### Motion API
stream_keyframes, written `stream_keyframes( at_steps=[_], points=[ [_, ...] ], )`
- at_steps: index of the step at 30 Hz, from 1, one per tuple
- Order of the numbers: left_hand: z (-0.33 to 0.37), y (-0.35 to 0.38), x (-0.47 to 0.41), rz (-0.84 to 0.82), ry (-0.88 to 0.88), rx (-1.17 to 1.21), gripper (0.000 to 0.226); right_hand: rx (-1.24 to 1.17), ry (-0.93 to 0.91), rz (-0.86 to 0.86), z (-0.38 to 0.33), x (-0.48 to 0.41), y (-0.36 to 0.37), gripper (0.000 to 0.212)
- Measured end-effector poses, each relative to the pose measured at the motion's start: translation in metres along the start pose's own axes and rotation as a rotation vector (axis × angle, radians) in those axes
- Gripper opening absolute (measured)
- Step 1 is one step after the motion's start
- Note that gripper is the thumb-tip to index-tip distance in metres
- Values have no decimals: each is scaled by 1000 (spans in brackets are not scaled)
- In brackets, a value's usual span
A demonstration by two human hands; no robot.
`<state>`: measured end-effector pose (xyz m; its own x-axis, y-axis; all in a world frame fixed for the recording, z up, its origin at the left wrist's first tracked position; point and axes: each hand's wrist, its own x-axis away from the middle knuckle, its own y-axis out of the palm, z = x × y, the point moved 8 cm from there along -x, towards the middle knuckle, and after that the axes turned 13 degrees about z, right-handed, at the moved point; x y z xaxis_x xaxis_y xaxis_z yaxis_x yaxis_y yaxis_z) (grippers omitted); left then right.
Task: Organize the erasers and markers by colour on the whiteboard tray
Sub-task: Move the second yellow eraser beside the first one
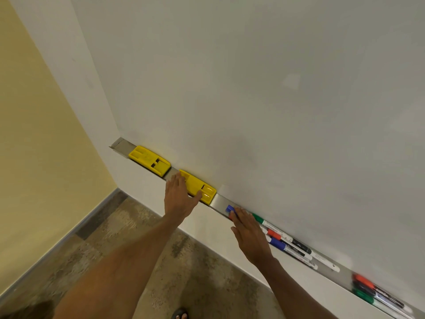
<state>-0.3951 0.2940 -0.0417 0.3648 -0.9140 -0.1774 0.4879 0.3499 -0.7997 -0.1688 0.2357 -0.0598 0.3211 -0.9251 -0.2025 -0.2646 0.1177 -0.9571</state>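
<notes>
A metal tray (pixel 219 202) runs along the foot of the whiteboard. One yellow eraser (pixel 148 160) lies at its left end. My left hand (pixel 180 199) grips a second yellow eraser (pixel 199 186) lying on the tray to the right of the first. My right hand (pixel 249 233) rests flat on a bunch of markers; a blue cap (pixel 229 208) sticks out by its fingertips. To its right lie a green-capped marker (pixel 258 218), a red-capped one (pixel 274 234), a blue-capped one (pixel 277 244) and a black one (pixel 299 246).
Further right on the tray sits a blurred group of red, black and green markers (pixel 365 290). The whiteboard (pixel 253 88) rises above. A yellow wall (pixel 34 134) stands to the left. Below are a patterned floor (pixel 161 261) and a sandalled foot (pixel 181 315).
</notes>
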Motion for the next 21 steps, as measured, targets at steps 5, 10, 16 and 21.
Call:
stream_keyframes(
  at_steps=[5,10,16,21],
  points=[
    [1,8,4,-42,0,-45,82,-9,48,-52,3,4,4,62],
    [5,12,5,-47,107,-116,75,-177,161,15,-15,-11,-1,52],
    [10,18,9,-52,284,-187,78,-383,253,-16,-56,-46,4,52],
    [2,19,4,-96,271,-194,68,-447,338,-80,-70,-60,19,54]
  ],
)
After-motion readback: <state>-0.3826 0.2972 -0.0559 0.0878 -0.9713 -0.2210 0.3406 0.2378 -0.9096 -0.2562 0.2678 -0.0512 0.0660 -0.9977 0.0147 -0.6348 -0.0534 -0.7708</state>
